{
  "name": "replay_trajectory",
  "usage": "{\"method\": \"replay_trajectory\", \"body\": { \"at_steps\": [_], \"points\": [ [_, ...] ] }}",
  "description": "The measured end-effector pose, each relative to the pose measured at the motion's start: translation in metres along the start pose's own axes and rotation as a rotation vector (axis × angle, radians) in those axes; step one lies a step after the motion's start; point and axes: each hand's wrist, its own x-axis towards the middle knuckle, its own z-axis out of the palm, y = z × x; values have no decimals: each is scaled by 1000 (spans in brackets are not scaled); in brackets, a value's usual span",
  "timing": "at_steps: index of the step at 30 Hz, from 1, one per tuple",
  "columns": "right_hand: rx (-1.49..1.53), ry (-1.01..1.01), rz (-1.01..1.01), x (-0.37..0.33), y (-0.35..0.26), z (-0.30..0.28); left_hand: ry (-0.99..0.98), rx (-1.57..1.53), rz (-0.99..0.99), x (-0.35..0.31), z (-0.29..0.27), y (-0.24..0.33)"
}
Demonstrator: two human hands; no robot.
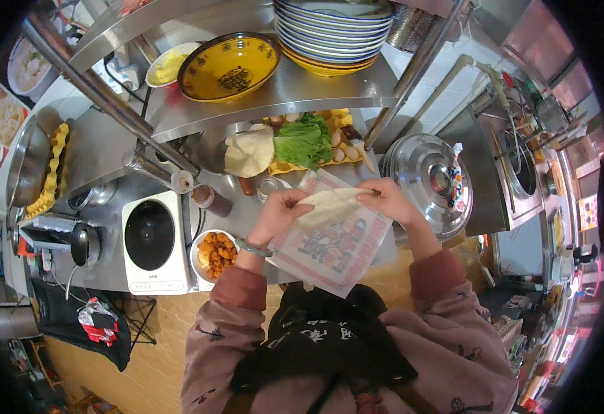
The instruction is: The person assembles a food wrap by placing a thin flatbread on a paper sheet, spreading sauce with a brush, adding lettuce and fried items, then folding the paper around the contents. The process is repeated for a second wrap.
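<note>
A pale thin flatbread (333,208) is stretched between my hands, folded or curved along its upper edge. My left hand (280,211) pinches its left end, and my right hand (389,199) grips the right end. Under it lies a printed paper sheet (336,265) with red and grey patterns, its lower corner hanging over the counter's front edge. More flatbread (249,150) sits beyond my left hand, beside green lettuce leaves (302,143) on a yellow egg tray (285,168). A white bowl (197,268) of orange-brown fried chunks (216,252) stands left of my left wrist.
A white portable cooktop (156,284) stands on the left, near a sauce jar (216,203). Round metal lids (412,162) are piled at the right. Overhead, a metal shelf (274,103) on slanting posts carries a yellow dish (229,65) and stacked plates (333,34).
</note>
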Motion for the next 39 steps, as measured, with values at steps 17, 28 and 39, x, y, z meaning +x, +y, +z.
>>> {"method": "replay_trajectory", "body": {
  "at_steps": [17,28,39],
  "points": [
    [-332,157,41,-111,124,86,97,517,120,-36,22,-115],
    [-326,469,510,-46,158,84,201,994,4,41,3,-114],
    [-490,523,22,-32,125,93,226,1379,-175,-20,-37,-109]
  ]
}}
